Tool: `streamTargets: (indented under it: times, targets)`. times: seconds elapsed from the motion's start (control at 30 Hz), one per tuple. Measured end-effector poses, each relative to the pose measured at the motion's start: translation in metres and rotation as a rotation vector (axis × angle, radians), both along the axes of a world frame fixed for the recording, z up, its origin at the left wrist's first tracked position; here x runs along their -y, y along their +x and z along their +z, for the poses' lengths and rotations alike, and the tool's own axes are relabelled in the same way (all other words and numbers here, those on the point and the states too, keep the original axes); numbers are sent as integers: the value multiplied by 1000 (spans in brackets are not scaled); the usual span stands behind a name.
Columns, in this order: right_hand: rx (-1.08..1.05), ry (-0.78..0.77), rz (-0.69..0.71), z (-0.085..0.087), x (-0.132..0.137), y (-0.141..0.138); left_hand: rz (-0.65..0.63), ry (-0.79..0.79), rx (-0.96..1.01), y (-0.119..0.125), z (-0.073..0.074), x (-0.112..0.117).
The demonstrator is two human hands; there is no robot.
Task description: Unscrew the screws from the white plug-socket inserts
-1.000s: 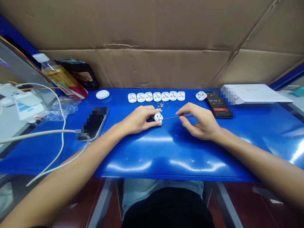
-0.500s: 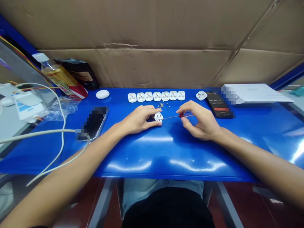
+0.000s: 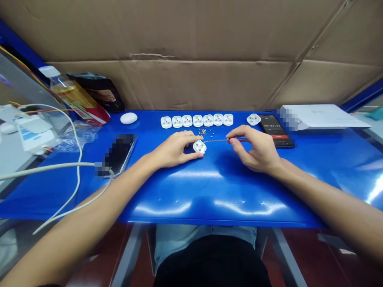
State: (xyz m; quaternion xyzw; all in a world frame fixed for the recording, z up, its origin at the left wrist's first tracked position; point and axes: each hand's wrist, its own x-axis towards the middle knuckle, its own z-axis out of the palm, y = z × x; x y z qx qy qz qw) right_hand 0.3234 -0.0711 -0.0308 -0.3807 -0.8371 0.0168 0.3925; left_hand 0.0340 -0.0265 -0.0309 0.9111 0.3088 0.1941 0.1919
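Note:
Thumb and fingers of my left hand [image 3: 176, 150] grip a small white socket piece [image 3: 199, 146] with metal contacts in its face, low over the blue table. My right hand [image 3: 257, 149] is closed on a thin screwdriver [image 3: 217, 140] with a red handle, mostly hidden by the fingers. Its shaft points left, and the tip is at the upper right edge of the piece; whether it touches I cannot tell. Just beyond lies a little pile of small brass-coloured screws [image 3: 202, 131]. Behind that, several similar white socket pieces [image 3: 198, 120] stand in a row.
Another white piece [image 3: 253, 119] lies right of the row, beside a phone [image 3: 274, 129] with a running timer. A white box [image 3: 326, 117] is at the far right. At left are a second phone [image 3: 121, 153], a white oval object [image 3: 128, 118], a bottle [image 3: 76, 99] and loose cables [image 3: 79, 159].
The screwdriver tip has moved from the face of the socket piece up to its upper right edge. The piece has turned slightly in my left hand. My right fingers have closed tighter on the handle.

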Motion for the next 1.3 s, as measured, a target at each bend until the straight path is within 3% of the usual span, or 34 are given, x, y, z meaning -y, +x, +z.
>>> streamTargets:
  times: [0.13, 0.33, 0.77, 0.9, 1.0, 1.07, 1.2, 1.3]
  targets:
    - [-24, -45, -112, -4, -11, 2, 20, 0, 32, 0, 0, -1]
    - [-28, -162, -79, -10, -17, 1, 42, 29, 60, 4, -2, -2]
    - [-74, -115, -93, -7, -15, 1, 0, 11, 76, 12, -9, -9]
    - [-124, -103, -127, -7, -16, 3, 138, 57, 79, 10, 0, -5]
    - [-126, -99, -115, -7, -16, 4, 310, -83, 48, 10, 9, 2]
    - [-109, -88, -100, -7, -16, 3, 347, -186, 49, 10, 11, 6]
    - [-108, -50, -115, -2, -19, 7, 287, -326, 102, 15, 13, 5]
    - [-187, -23, -173, 5, -26, 17, 208, -356, 88, 25, 21, -9]
